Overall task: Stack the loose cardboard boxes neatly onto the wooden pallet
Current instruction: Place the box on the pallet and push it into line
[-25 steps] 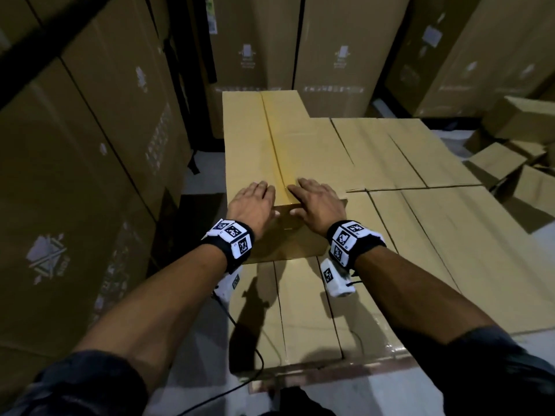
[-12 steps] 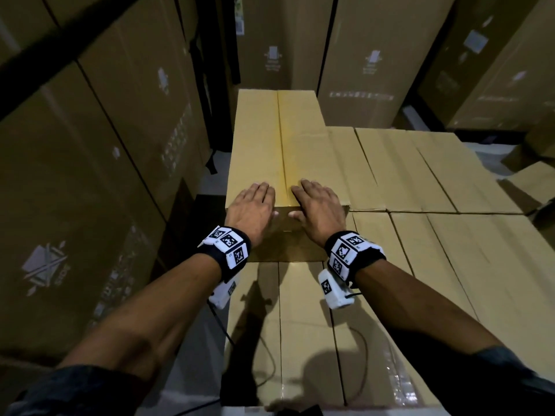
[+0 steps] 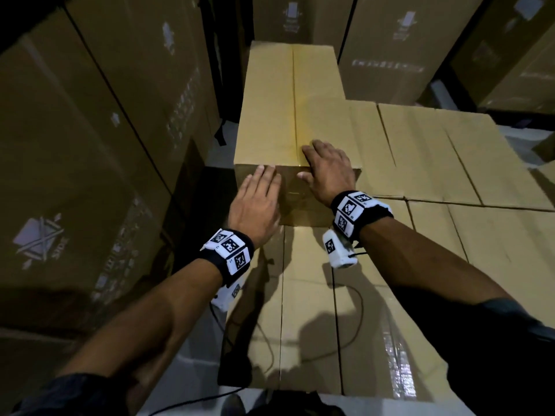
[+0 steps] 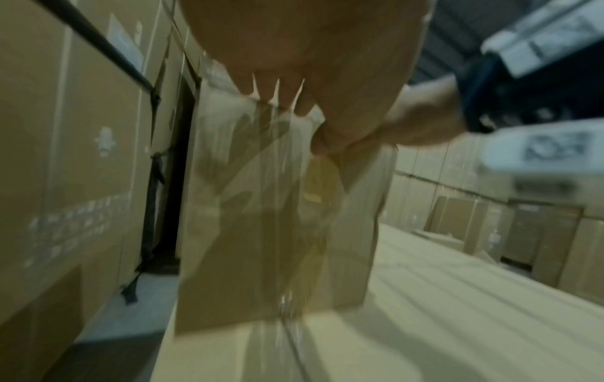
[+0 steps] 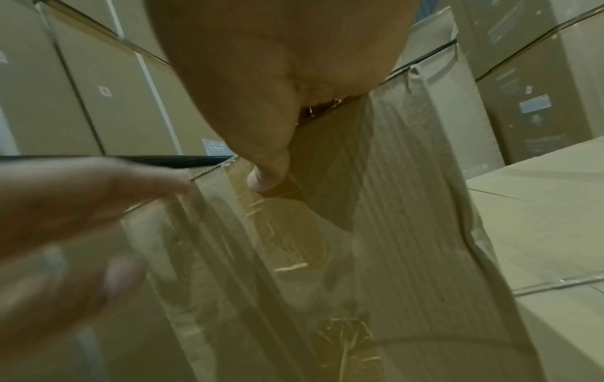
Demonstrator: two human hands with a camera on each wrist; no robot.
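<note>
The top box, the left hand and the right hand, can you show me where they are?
top box [image 3: 288, 109]: head view, its taped lid.
left hand [image 3: 255, 205]: head view, its back.
right hand [image 3: 329, 172]: head view, its back.

My head view is dim overall, with the brightest patch on the top of the upper box [image 3: 288, 94] at centre, lit from above. The tall stacked cartons [image 3: 90, 145] along the left of the frame sink into murk, and the corners darken. I see forearm shadows falling toward the bottom of the frame on the lower boxes [image 3: 306, 310], and glare off tape at lower right. Straight edges bow outward near the borders. My left wrist view is washed greenish and smeared with motion blur; the left hand [image 4: 304, 51] at the top is out of focus. In my right wrist view the right hand [image 5: 271, 64] looms soft, and the lower left is blurred.
</note>
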